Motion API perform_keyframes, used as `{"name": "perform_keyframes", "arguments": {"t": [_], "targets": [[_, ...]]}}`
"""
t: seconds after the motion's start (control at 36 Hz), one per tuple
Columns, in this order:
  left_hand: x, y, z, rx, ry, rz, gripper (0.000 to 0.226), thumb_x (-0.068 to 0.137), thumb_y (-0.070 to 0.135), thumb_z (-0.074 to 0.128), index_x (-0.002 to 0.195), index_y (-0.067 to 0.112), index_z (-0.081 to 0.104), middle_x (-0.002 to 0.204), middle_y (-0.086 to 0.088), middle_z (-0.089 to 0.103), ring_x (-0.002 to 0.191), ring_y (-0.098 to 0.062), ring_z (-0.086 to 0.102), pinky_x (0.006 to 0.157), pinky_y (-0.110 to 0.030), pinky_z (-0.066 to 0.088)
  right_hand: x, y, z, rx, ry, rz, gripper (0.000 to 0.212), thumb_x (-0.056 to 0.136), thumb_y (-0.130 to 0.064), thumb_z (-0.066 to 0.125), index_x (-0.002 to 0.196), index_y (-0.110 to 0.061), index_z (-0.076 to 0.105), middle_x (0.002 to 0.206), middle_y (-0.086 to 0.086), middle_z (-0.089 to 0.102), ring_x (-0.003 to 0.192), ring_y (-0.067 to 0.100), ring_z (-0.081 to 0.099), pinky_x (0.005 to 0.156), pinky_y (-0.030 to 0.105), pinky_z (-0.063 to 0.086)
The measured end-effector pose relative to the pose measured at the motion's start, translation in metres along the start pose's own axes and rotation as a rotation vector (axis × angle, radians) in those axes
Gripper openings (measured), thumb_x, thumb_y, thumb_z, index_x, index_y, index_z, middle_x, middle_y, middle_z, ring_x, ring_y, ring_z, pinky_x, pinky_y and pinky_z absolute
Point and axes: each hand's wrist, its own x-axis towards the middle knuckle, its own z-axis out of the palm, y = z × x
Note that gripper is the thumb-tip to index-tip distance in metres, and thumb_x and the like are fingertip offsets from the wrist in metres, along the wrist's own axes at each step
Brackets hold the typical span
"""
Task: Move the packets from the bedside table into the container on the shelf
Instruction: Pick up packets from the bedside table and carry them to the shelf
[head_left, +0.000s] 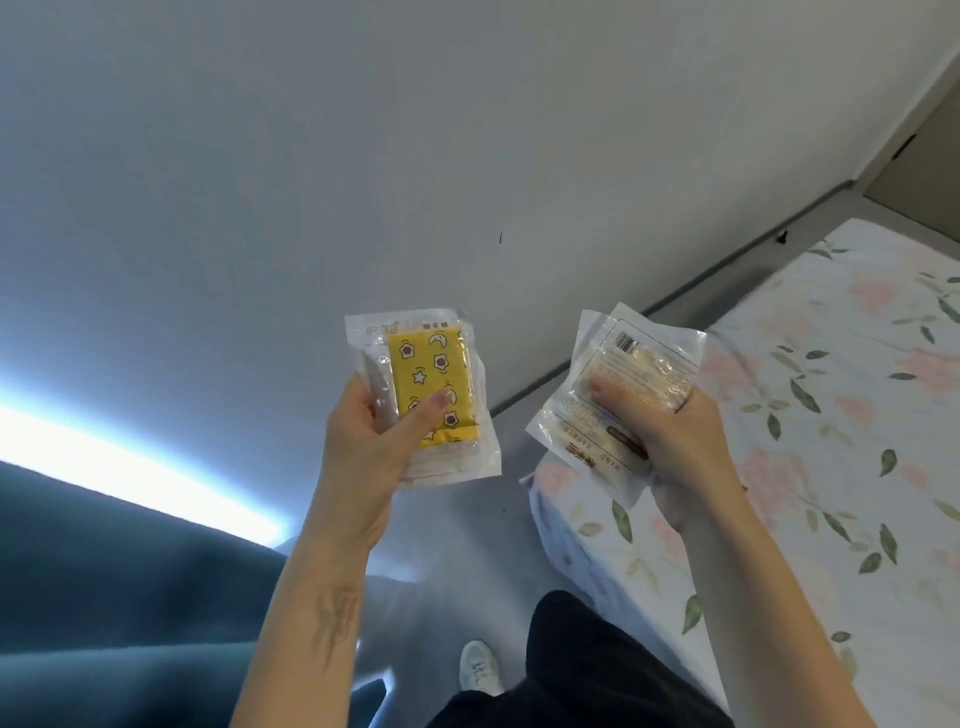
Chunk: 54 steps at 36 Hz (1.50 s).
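Beside the bed (831, 415), left hand (374, 441) and right hand (670, 431) fingers gripped hand-warmer packets (431, 384), carried but not yet in the unseen container.

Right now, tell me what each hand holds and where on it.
Left hand grips the yellow-patterned packets at their lower half, thumb across the front. Right hand grips the clear packets near their lower edge.

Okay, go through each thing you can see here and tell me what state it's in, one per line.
left hand: grips the yellow packet stack
yellow packet stack: sealed, held upright, printed face showing
right hand: grips the clear packet stack
clear packet stack: sealed, tilted, barcode side up
bed: covered by floral sheet
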Motion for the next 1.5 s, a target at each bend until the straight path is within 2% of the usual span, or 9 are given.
{"name": "perform_keyframes", "arguments": {"t": [0.22, 0.39, 0.47, 0.67, 0.83, 1.03, 1.14, 1.31, 1.5], "targets": [[0.095, 0.007, 0.004, 0.015, -0.059, -0.054, 0.034, 0.074, 0.011, 0.072, 0.103, 0.023, 0.061, 0.093, 0.007, 0.075, 0.086, -0.016, 0.072, 0.072, -0.035, 0.059, 0.081, -0.007, 0.029, 0.003, 0.093, 0.018, 0.026, 0.074, -0.01, 0.076, 0.099, -0.013, 0.069, 0.084, -0.001, 0.075, 0.074, 0.014, 0.073, 0.051, 0.022, 0.053], [0.181, 0.024, 0.04, 0.029, -0.147, -0.049, 0.032, 0.071, 0.011, 0.072, 0.101, 0.02, 0.061, 0.088, 0.006, 0.075, 0.077, -0.012, 0.073, 0.052, -0.023, 0.055, 0.162, -0.021, 0.031, 0.029, 0.174, 0.024, 0.026, 0.075, -0.011, 0.077, 0.1, -0.013, 0.069, 0.086, 0.0, 0.075, 0.078, 0.016, 0.073, 0.056, 0.027, 0.057], [0.226, 0.036, 0.061, 0.028, -0.179, -0.055, 0.039, 0.063, 0.019, 0.073, 0.1, 0.022, 0.062, 0.091, 0.007, 0.075, 0.082, -0.013, 0.073, 0.061, -0.027, 0.059, 0.202, -0.036, 0.03, 0.032, 0.225, 0.005, 0.028, 0.076, -0.013, 0.077, 0.102, -0.015, 0.069, 0.089, 0.0, 0.075, 0.079, 0.016, 0.073, 0.057, 0.027, 0.057], [0.308, 0.057, 0.098, 0.023, -0.275, -0.072, 0.037, 0.062, 0.019, 0.074, 0.097, 0.025, 0.063, 0.092, 0.007, 0.075, 0.084, -0.014, 0.073, 0.064, -0.028, 0.059, 0.265, -0.072, 0.035, 0.041, 0.315, -0.059, 0.022, 0.077, -0.014, 0.076, 0.097, -0.019, 0.069, 0.083, -0.006, 0.074, 0.073, 0.008, 0.072, 0.051, 0.019, 0.052], [0.371, 0.065, 0.12, 0.08, -0.433, -0.087, 0.041, 0.06, 0.022, 0.076, 0.099, 0.023, 0.062, 0.093, 0.006, 0.075, 0.086, -0.014, 0.073, 0.067, -0.027, 0.057, 0.306, -0.083, 0.044, 0.107, 0.421, -0.089, 0.019, 0.077, -0.008, 0.075, 0.095, -0.011, 0.07, 0.08, 0.0, 0.074, 0.072, 0.016, 0.072, 0.053, 0.026, 0.055], [0.415, 0.067, 0.149, 0.147, -0.635, -0.068, 0.03, 0.072, 0.01, 0.075, 0.096, 0.022, 0.063, 0.088, 0.008, 0.076, 0.08, -0.011, 0.073, 0.062, -0.022, 0.057, 0.326, -0.083, 0.048, 0.192, 0.549, -0.181, 0.012, 0.08, -0.006, 0.071, 0.088, -0.015, 0.07, 0.078, -0.001, 0.073, 0.069, 0.014, 0.072, 0.053, 0.023, 0.054], [0.435, 0.067, 0.17, 0.15, -0.673, -0.107, 0.03, 0.075, 0.012, 0.075, 0.1, 0.02, 0.062, 0.091, 0.006, 0.076, 0.084, -0.013, 0.073, 0.065, -0.026, 0.057, 0.335, -0.087, 0.044, 0.191, 0.611, -0.191, 0.015, 0.08, -0.008, 0.072, 0.094, -0.014, 0.071, 0.084, 0.002, 0.074, 0.077, 0.019, 0.072, 0.058, 0.027, 0.055], [0.466, 0.062, 0.206, 0.151, -0.718, -0.129, 0.032, 0.073, 0.015, 0.075, 0.102, 0.021, 0.063, 0.093, 0.005, 0.075, 0.086, -0.017, 0.073, 0.07, -0.032, 0.058, 0.361, -0.096, 0.029, 0.166, 0.666, -0.205, 0.015, 0.078, -0.01, 0.074, 0.09, -0.019, 0.071, 0.084, 0.0, 0.075, 0.081, 0.019, 0.073, 0.07, 0.034, 0.058], [0.505, 0.057, 0.268, 0.132, -0.756, -0.131, 0.039, 0.067, 0.021, 0.075, 0.104, 0.021, 0.062, 0.096, 0.004, 0.075, 0.087, -0.017, 0.073, 0.072, -0.034, 0.058, 0.412, -0.113, -0.008, 0.177, 0.73, -0.189, 0.02, 0.077, -0.012, 0.075, 0.095, -0.018, 0.072, 0.092, 0.004, 0.075, 0.086, 0.022, 0.073, 0.075, 0.037, 0.058]]}}
